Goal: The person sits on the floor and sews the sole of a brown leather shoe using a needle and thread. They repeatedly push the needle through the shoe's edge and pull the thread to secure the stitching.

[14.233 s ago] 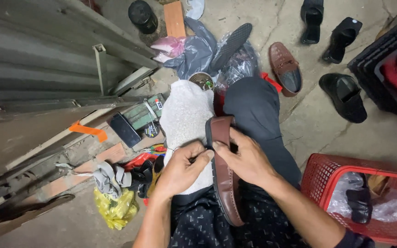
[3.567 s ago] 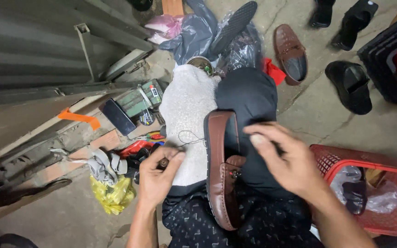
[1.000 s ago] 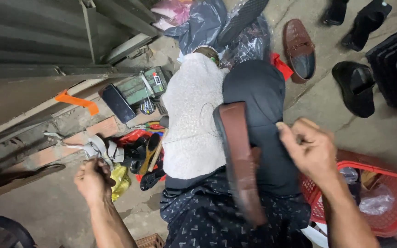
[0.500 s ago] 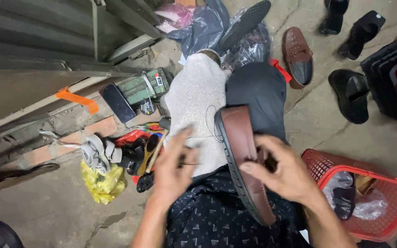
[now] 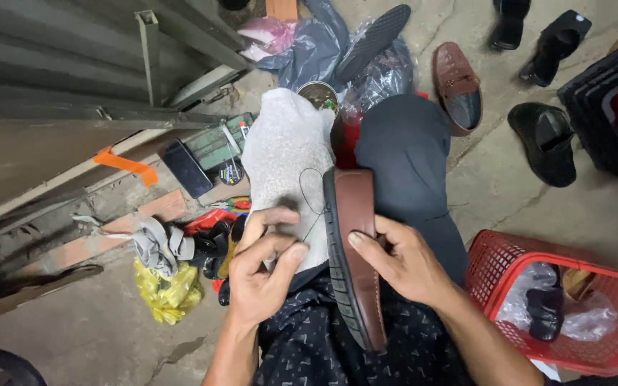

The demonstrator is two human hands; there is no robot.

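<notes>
A brown loafer [image 5: 355, 250] lies on its side along my lap, black sole facing left. My right hand [image 5: 402, 261] grips its upper from the right. My left hand [image 5: 265, 268] is beside the sole, fingers pinched on a thin dark thread [image 5: 309, 196] that loops up over the white fuzzy cloth [image 5: 284, 154] on my left knee. Whether a needle is in those fingers I cannot tell. My right knee wears dark trousers [image 5: 409, 157].
A red plastic basket [image 5: 563, 300] with bagged items stands at the right. A matching brown loafer [image 5: 458, 86] and black shoes [image 5: 543, 139] lie on the concrete. Left of my lap are a dark phone [image 5: 187, 168], tools [image 5: 212, 239], a yellow bag [image 5: 169, 293] and metal shutters [image 5: 73, 64].
My left hand, stretched out far to the left a second ago, has come back to the sole. My right hand has shifted onto the loafer's upper and holds it.
</notes>
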